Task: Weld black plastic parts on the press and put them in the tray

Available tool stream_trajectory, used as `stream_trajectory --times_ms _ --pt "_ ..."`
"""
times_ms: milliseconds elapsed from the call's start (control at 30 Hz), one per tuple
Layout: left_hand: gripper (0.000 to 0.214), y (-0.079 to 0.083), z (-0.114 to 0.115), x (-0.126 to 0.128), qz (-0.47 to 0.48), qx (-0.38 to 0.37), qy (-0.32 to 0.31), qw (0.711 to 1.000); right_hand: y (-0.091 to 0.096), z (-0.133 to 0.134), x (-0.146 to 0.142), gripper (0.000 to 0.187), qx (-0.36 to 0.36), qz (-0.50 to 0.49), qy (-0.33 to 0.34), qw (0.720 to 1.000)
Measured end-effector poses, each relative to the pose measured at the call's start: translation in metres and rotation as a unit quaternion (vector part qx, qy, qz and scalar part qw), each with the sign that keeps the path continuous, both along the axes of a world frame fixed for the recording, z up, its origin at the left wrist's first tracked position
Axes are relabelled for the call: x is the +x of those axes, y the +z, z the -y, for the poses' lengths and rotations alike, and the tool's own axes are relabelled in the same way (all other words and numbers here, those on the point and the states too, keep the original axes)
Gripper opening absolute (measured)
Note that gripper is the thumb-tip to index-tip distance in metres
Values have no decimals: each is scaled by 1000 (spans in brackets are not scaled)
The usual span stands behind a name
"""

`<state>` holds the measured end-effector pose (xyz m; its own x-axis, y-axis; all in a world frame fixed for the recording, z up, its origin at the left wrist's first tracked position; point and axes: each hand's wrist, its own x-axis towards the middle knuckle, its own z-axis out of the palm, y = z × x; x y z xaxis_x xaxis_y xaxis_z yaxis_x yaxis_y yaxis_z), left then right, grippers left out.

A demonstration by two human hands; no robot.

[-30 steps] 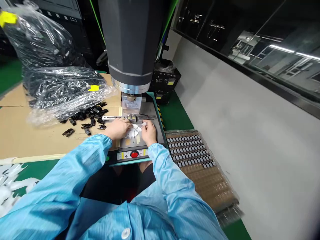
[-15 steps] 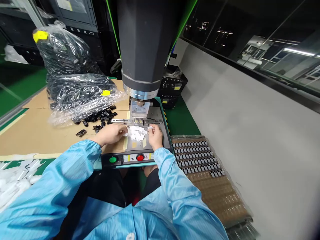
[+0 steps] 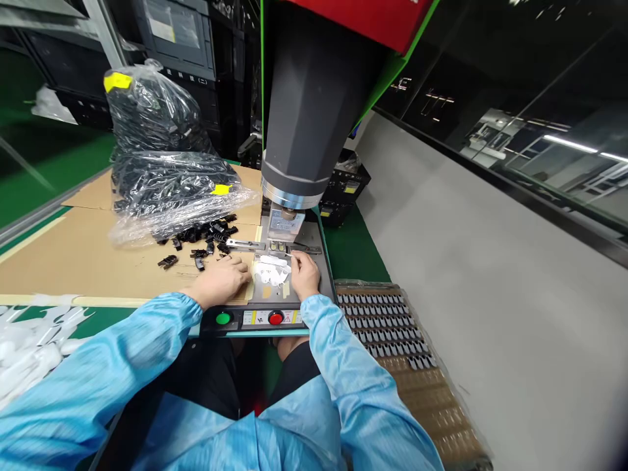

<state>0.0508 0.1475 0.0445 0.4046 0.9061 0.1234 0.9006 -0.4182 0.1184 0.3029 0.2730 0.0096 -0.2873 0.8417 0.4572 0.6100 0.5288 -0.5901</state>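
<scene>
My left hand (image 3: 223, 281) rests on the edge of the cardboard sheet (image 3: 73, 258), fingers curled, just left of a small heap of white plastic parts (image 3: 271, 270) on the machine's metal base plate (image 3: 314, 275). My right hand (image 3: 305, 275) lies on the plate to the right of the heap, fingers bent down at the parts; whether it pinches one is hidden. Above the heap stands the press machine's grey head (image 3: 309, 111) over a small fixture (image 3: 276, 246).
Loose black clips (image 3: 206, 237) lie on the cardboard beside clear bags of more black parts (image 3: 161, 176). A green button (image 3: 223, 318) and a red button (image 3: 275, 318) sit on the front panel. A tray of small parts (image 3: 387, 320) lies at the right. White pieces (image 3: 24, 347) pile at the left.
The view has tilted up and moved right. My left hand has drawn back left from the white heap onto the cardboard edge. My right hand stays beside the heap.
</scene>
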Motion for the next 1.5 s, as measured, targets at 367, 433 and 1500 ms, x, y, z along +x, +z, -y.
stream_trajectory --times_ms 367,433,1500 --pt "35 7 -47 20 131 122 43 983 30 0 -24 45 51 224 49 972" --pt "34 -1 -65 28 161 120 44 979 34 7 -22 50 51 248 53 966" --pt "39 -42 31 -41 205 170 406 874 35 44 -99 18 61 212 166 961"
